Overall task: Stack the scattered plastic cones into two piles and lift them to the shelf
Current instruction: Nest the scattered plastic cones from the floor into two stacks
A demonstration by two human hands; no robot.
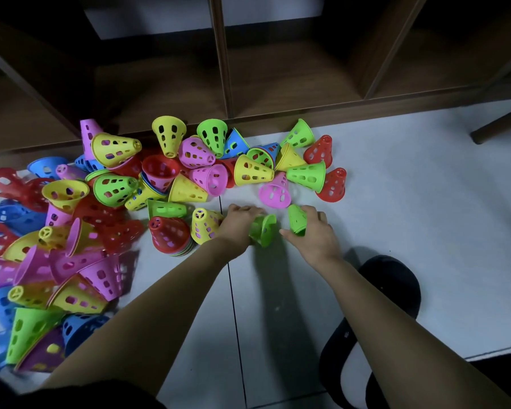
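Several perforated plastic cones in red, yellow, green, pink and blue lie scattered over the white floor in front of a dark wooden shelf. My left hand grips a green cone lying on its side, wide mouth toward the right. My right hand holds a second green cone just beside it. The two green cones are close but apart. A short stack topped by a red cone stands left of my left hand, next to a yellow cone.
The densest heap of cones fills the left side of the floor. A pink cone and red cones lie just beyond my hands. A black slipper sits near my right forearm. A furniture leg stands at the right.
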